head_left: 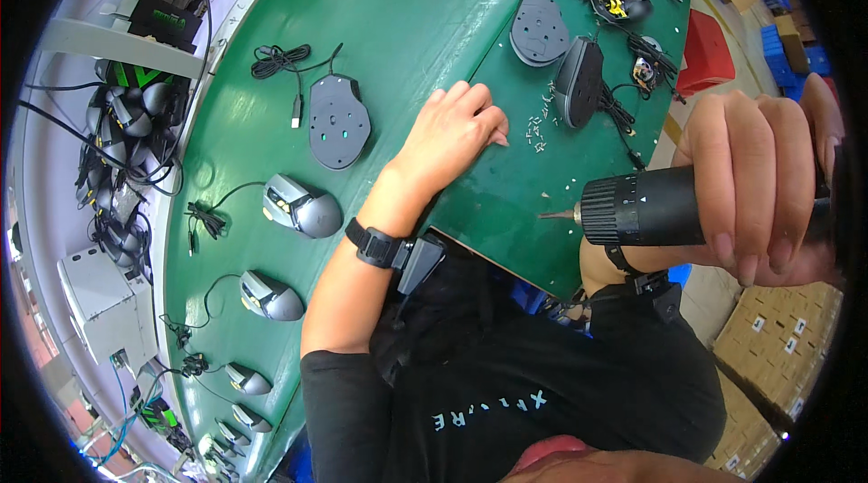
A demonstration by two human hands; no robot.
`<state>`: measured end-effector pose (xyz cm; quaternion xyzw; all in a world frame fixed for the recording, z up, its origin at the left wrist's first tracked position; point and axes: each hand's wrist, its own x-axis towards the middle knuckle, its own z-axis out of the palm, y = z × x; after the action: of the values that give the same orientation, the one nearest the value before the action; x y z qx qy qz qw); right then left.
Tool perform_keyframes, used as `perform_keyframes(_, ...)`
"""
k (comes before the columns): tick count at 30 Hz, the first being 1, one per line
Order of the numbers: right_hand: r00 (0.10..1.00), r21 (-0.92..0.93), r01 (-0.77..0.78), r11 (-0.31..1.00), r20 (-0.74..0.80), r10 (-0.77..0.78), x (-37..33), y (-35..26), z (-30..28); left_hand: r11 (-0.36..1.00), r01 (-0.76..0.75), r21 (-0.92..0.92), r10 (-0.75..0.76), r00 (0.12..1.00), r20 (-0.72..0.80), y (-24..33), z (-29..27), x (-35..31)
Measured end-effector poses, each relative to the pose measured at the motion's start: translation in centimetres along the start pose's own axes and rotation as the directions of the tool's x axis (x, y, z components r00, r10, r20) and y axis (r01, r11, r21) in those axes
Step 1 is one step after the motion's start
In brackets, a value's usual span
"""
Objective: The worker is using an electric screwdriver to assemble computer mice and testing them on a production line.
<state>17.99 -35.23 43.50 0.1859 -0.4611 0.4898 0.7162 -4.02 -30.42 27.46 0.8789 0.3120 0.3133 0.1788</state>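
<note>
green counter (407, 40), glossy, bowed by the lens, running from lower left to upper right. main thing: a power screwdriver (651, 206), black, stout round body, ribbed collar at the front with small white markings, slim brownish bit pointing left. it is at right of view, held up near the camera, bit seen against the counter's near corner, apart from any mouse.

right hand (755, 185): closed round the driver's body, fingers wrapped over the top and down the near side, knuckles up; driver lies roughly level in the grip. dark strap on that wrist, partly behind the tool. left hand (458, 132): back upward, resting on the counter, fingers bent inward; palm side hidden, cannot tell if anything is in it. left forearm slants up and right from the black sleeve, black wristband (375, 246) with a dark boxy unit.

nearby, just right of the left hand: loose scatter of small silvery screws (540, 124). beyond them, a tilted dark mouse (579, 83), an upturned grey mouse (540, 29), another opened, yellow inside (622, 3).

further left: one upturned mouse (338, 124) with coiled cable, then upright grey-black mice (303, 206) in a row. far right: red bin (707, 54), brown cartons (779, 347).
</note>
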Motion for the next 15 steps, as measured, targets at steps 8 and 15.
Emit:
perform_keyframes(8,0.912,-0.101,-0.407,0.908,0.013,0.411,3.4,2.2,3.9,0.956,0.066,-0.286,-0.153,0.943,-0.294,1.7,-0.2,-1.9)
perform_keyframes(15,0.911,-0.113,-0.408,0.906,0.008,0.411,3.1,1.4,4.0,0.891,0.249,-0.38,-0.362,0.895,-0.26,2.4,-2.2,-3.0)
